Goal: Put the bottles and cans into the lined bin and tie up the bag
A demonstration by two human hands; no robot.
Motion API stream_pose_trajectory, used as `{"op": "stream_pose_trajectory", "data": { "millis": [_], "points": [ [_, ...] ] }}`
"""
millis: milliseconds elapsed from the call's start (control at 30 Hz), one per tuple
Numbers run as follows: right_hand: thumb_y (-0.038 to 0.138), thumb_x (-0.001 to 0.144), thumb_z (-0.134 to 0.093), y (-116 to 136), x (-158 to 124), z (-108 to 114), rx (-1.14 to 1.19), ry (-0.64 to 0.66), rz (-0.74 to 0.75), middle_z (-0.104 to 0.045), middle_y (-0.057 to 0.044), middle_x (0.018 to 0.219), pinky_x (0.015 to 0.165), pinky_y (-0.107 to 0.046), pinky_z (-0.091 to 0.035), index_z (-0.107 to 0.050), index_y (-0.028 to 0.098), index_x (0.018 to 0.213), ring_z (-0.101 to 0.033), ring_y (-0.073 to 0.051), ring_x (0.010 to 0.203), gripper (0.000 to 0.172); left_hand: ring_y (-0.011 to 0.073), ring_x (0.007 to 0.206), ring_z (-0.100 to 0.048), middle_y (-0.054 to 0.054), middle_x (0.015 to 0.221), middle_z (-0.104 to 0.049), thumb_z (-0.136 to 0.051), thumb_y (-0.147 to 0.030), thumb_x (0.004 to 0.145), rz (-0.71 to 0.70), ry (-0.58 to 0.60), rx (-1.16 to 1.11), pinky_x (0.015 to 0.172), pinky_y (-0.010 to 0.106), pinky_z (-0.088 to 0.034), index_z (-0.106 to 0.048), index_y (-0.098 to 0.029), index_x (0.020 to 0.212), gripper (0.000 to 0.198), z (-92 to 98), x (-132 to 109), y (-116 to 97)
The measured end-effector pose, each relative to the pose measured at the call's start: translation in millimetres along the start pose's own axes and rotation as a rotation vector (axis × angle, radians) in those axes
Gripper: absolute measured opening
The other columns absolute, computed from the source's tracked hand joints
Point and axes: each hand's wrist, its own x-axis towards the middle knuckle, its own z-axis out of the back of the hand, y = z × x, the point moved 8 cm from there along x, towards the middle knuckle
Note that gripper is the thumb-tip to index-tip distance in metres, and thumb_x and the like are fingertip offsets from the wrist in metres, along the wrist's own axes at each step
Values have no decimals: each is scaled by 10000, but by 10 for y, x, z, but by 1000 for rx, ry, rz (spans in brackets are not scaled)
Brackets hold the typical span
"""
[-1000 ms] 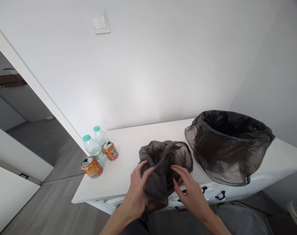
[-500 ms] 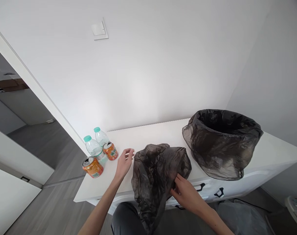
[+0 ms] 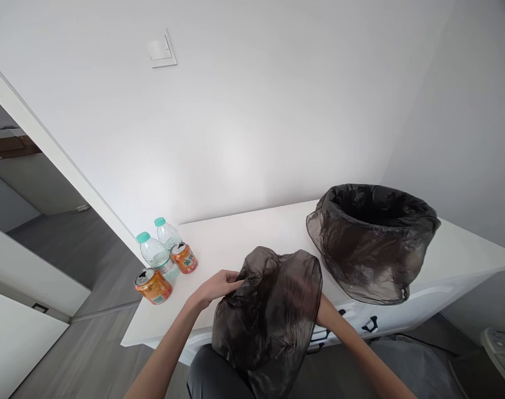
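A: Where is the loose dark bag (image 3: 273,327)?
B: At the front edge of the white cabinet (image 3: 244,230), partly above its top and hanging down past the edge. The plastic is thin and crumpled, and bunched near the top.

A: And the left hand (image 3: 221,284)?
B: At the bag's left side, touching it. Thumb and fingers reach to a fold there, but the tips go into the dark film, so I can't tell whether they pinch it.

A: The right hand (image 3: 307,298)?
B: It's behind a layer of the bag's film on the other side, showing only dimly through it. How its fingers stand, I can't make out.

A: What is under the bag?
B: A knee in dark trousers (image 3: 217,377), just beside its lower left part.

A: What else is on the cabinet?
B: Well apart from the bag, at the left end, two clear bottles with teal caps, a nearer one (image 3: 154,253) and a farther one (image 3: 168,235). Two orange cans stand close by: one in front (image 3: 153,286), one beside the bottles (image 3: 184,258). To the right of the bag sits a wide container draped in black plastic (image 3: 368,257), its mouth facing up.

A: And beyond?
B: A white wall (image 3: 256,111) with a light switch (image 3: 161,51).
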Motion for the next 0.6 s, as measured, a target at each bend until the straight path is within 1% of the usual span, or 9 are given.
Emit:
{"op": "stream_pose_trajectory", "data": {
  "millis": [67,167,267,333,367,400,467,533,600],
  "points": [
    [417,1003,-528,-96,88,49,-9,-19,-14,-722,-177,1321,1153,-517,-474,-706,177,1295,-654,-328,1260,418,297,933,-686,39,888,-784,-766,-620,701,-15,-108,-39,799,352,-524,-800,-181,978,520,128,-102,58],
    [367,964,-545,-176,292,191,-44,-54,-41,-747,-163,1237,1044,-474,-550,-709,168,1237,-694,-307,1139,376,304,993,-683,66,977,-788,-711,-700,754,-25,-317,-71,844,365,-528,-773,-176,1038,599,392,-286,194],
    [311,949,-500,-235,446,407,-74,-181,-139,-696,-164,1313,923,-413,-598,-649,171,1306,-715,-268,1078,412,310,1019,-680,81,983,-778,-661,-752,786,12,-518,-62,866,375,-528,-737,-175,1033,632,634,-494,405],
    [304,970,-455,-207,447,496,-83,-292,-170,-647,-165,1381,927,-408,-599,-594,179,1376,-709,-254,1114,447,312,1008,-685,81,944,-766,-639,-786,785,43,-632,-55,858,377,-529,-708,-179,1016,653,738,-627,553],
    [313,992,-433,-160,420,494,-96,-333,-160,-626,-163,1411,958,-420,-592,-561,189,1420,-696,-253,1152,464,312,993,-688,79,919,-758,-631,-805,778,55,-675,-51,846,378,-530,-694,-183,1001,664,764,-682,618],
    [330,1016,-413,-91,385,448,-117,-347,-132,-604,-158,1449,1010,-438,-574,-526,203,1468,-673,-255,1208,483,313,974,-689,77,894,-749,-621,-823,769,64,-708,-46,830,380,-531,-679,-186,984,675,773,-727,671],
    [387,1062,-384,84,310,225,-188,-279,-50,-533,-135,1556,1136,-472,-498,-461,244,1555,-581,-262,1361,519,316,935,-687,73,860,-732,-606,-853,748,76,-750,-25,800,388,-529,-651,-189,953,696,758,-782,737],
    [474,1085,-370,238,244,-116,-286,-108,18,-428,-90,1663,1249,-492,-378,-425,278,1605,-427,-269,1513,558,321,927,-682,75,863,-725,-602,-863,735,82,-773,5,791,396,-524,-628,-187,947,709,728,-803,750],
    [580,1083,-342,302,192,-434,-389,68,32,-313,-48,1731,1309,-535,-252,-375,294,1646,-263,-293,1603,632,328,957,-685,89,911,-733,-604,-853,741,85,-773,25,801,401,-523,-610,-186,964,704,705,-801,731]
  ]
}}
